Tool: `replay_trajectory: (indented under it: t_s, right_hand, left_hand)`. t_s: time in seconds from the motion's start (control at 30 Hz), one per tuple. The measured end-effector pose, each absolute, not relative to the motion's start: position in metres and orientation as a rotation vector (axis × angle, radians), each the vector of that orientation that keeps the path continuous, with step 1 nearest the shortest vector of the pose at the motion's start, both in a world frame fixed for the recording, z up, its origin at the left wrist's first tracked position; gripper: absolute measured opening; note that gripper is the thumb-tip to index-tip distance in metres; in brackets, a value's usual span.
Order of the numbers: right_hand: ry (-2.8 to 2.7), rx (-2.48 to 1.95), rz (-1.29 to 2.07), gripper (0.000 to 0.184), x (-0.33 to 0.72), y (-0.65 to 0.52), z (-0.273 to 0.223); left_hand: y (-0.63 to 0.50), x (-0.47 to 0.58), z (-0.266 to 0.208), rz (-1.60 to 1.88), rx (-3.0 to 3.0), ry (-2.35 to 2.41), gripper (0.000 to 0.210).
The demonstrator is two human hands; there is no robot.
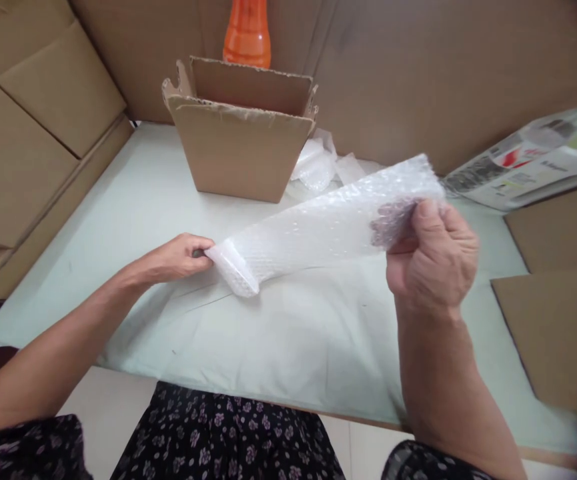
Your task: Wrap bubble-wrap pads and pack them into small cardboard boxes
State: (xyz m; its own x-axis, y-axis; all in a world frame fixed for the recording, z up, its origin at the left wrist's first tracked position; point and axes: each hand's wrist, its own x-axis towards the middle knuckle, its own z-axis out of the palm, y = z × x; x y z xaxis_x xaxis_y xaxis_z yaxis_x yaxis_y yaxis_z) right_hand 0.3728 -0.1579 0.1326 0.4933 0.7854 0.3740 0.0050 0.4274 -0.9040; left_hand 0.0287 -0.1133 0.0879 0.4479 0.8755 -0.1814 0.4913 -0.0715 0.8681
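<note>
A strip of clear bubble wrap stretches between my two hands above the cloth-covered table. My left hand pinches its left end, where the wrap is folded or rolled over. At the other end, my right hand grips the wrap near its right edge, thumb on top; some fingers show blurred through the plastic. Just behind the strip stands an open cardboard box with its top flaps ragged. I cannot tell whether anything is inside the box or the rolled end.
More crumpled bubble wrap lies beside the box. An orange bottle shows behind it. White bottles in clear plastic are at the right, near flat cardboard pieces. Large cardboard boxes stand at the left. Pale green cloth covers the table.
</note>
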Motion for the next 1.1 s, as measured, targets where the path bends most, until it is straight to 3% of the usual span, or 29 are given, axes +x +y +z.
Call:
replay_trajectory:
  t_s: [0.1,0.27,0.53,0.67,0.77,0.9,1.1]
  right_hand:
    - [-0.902,-1.064,0.606,0.012,0.381,-0.159,0.122]
    - [-0.911,-1.128,0.647,0.019,0.379,-0.158,0.116]
    - [-1.154,-1.611,0.693,0.025,0.392,-0.193,0.066]
    - [-1.510,-1.899,0.244,0.051,0.404,-0.209,0.050]
    - [-1.719,-1.767,-0.042,0.048,0.381,-0.206,0.060]
    - [-2.204,-1.414,0.206,0.042,0.300,-0.181,0.065]
    - [-2.465,-1.260,0.514,0.043,0.272,-0.166,0.034]
  left_hand:
    - [-0.122,0.013,0.093,0.380,1.632,1.165,0.019]
    - [-0.129,-0.009,0.094,0.479,1.479,1.380,0.025]
    - [-0.101,-0.047,0.087,0.548,1.537,1.738,0.011]
    - [-0.105,-0.042,0.089,0.678,1.838,1.935,0.028]
    - [-0.127,-0.010,0.088,0.882,2.283,1.726,0.033]
    - [-0.152,0.037,0.070,0.785,2.571,1.263,0.031]
    - [-0.151,0.019,0.032,0.562,2.469,1.183,0.039]
